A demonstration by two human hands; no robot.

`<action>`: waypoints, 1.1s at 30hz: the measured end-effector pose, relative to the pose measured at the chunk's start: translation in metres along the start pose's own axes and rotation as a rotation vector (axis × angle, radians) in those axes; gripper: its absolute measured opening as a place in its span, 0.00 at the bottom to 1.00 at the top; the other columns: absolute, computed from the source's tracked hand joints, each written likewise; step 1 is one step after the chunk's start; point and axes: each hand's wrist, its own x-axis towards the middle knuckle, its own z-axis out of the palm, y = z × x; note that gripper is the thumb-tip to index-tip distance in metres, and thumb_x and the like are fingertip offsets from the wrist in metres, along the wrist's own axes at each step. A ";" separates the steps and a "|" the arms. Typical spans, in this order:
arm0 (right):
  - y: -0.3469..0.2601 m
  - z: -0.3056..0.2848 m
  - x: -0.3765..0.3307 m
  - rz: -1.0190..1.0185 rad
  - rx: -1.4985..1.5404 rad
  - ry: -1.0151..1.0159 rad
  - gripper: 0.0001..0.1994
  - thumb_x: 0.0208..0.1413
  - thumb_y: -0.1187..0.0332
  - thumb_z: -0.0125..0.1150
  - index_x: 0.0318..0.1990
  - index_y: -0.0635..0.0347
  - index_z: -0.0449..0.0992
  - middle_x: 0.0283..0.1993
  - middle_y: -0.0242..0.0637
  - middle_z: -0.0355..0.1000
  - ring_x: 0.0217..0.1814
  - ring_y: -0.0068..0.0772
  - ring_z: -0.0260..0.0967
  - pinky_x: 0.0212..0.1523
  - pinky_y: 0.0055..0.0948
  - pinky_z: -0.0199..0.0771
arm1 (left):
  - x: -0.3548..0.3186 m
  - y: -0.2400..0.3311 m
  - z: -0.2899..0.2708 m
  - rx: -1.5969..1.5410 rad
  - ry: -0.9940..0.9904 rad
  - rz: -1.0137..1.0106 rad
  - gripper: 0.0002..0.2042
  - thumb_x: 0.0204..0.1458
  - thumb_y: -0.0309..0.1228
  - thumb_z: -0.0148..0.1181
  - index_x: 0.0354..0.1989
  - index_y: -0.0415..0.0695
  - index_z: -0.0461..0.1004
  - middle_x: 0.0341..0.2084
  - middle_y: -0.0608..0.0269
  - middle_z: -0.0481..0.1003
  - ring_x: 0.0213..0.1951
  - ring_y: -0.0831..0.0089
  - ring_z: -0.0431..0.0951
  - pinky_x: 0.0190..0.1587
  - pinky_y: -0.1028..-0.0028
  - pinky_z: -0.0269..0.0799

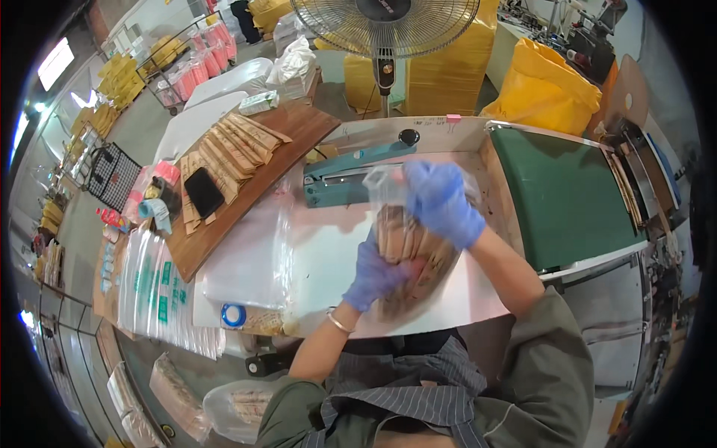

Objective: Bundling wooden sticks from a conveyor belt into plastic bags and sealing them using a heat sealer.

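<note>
Over the white worktop I hold an upright clear plastic bag (396, 243) filled with brown paper packets. My left hand (377, 272), in a blue-violet glove, wraps round the bag's lower left side. At the top, my right hand (444, 201), gloved the same, grips the gathered plastic; it is slightly blurred, and its fingertips are partly hidden. Loose film from the bag's mouth stands out to the left of that hand. Just behind the bag lies a teal hand-lever bag sealer (336, 187). A pile of flat clear bags (250, 261) rests left of my hands.
A wooden board (258, 198) on the left carries brown paper packets (231, 149) and a black phone (203, 193). A blue tape roll (233, 315) sits near the front edge. A green conveyor belt (560, 194) is at right; a standing fan (385, 71) rises behind the worktop.
</note>
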 end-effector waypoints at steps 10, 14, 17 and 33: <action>0.072 0.113 0.068 0.361 0.449 0.302 0.08 0.53 0.66 0.53 0.36 0.61 0.69 0.27 0.43 0.68 0.28 0.36 0.68 0.31 0.29 0.67 | 0.100 -0.087 -0.042 -0.347 0.140 -0.353 0.15 0.37 0.25 0.66 0.36 0.41 0.74 0.30 0.66 0.76 0.29 0.79 0.74 0.32 0.77 0.70; 0.121 0.142 0.020 0.739 0.736 0.217 0.05 0.50 0.71 0.56 0.31 0.63 0.72 0.23 0.34 0.69 0.27 0.23 0.66 0.29 0.22 0.66 | 0.090 -0.090 -0.104 -0.299 0.189 -0.328 0.19 0.38 0.30 0.68 0.41 0.42 0.72 0.31 0.67 0.75 0.31 0.78 0.75 0.36 0.76 0.72; 0.147 0.170 -0.022 0.944 0.975 0.197 0.03 0.50 0.73 0.57 0.31 0.63 0.74 0.23 0.30 0.70 0.25 0.19 0.65 0.29 0.19 0.65 | 0.080 -0.108 -0.127 -0.274 0.170 -0.379 0.17 0.37 0.28 0.68 0.39 0.42 0.74 0.32 0.65 0.76 0.32 0.75 0.75 0.36 0.75 0.71; 0.146 0.193 -0.031 0.872 1.133 0.378 0.03 0.51 0.72 0.59 0.32 0.56 0.77 0.25 0.28 0.70 0.26 0.18 0.66 0.29 0.18 0.66 | -0.088 -0.105 -0.115 0.125 0.379 -0.258 0.22 0.46 0.31 0.63 0.48 0.36 0.65 0.40 0.59 0.72 0.41 0.74 0.72 0.44 0.74 0.69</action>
